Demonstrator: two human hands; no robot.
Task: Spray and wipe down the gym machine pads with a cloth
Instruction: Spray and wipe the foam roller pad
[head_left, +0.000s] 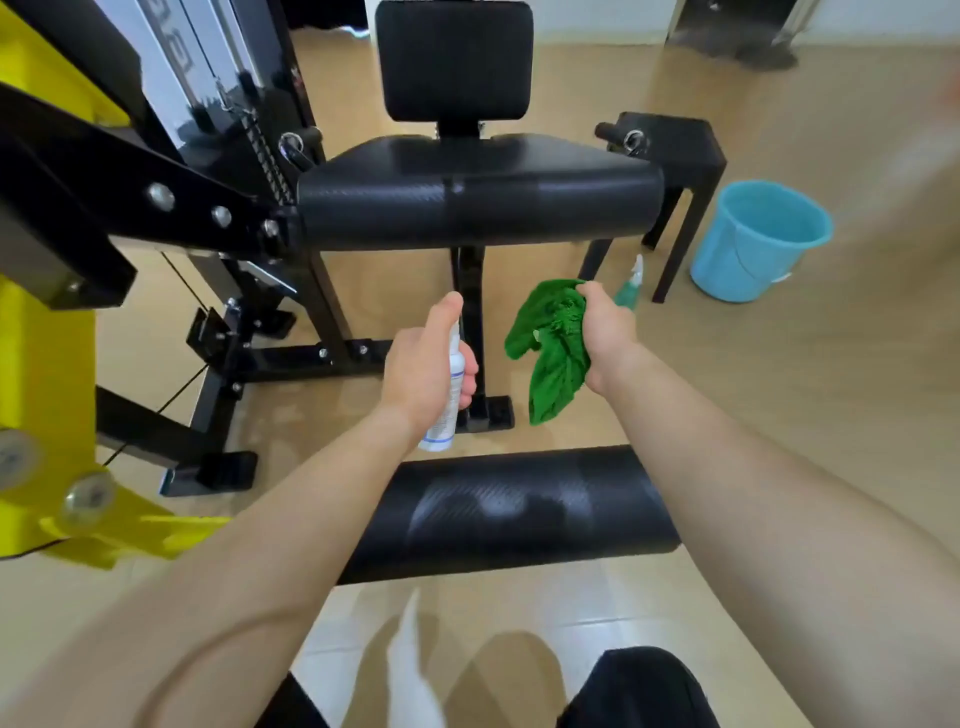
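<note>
Above the lower roller pad (519, 512), left hand (423, 364) gripping spray bottle (448, 395) upright, right hand (605, 335) clutching green cloth (553, 343)

A pale tan tiled floor (857, 415) carries everything here. The black steel base of the gym machine (291, 358) stands on it, its feet flat on the tiles, with a centre post foot (491, 413) just in front. To the right a small black stool (675, 171) rests on its legs. A light blue bucket (753, 244) stands beside the stool, and a green spray bottle (628, 286) stands near the stool's legs, between them and the machine's centre post.
</note>
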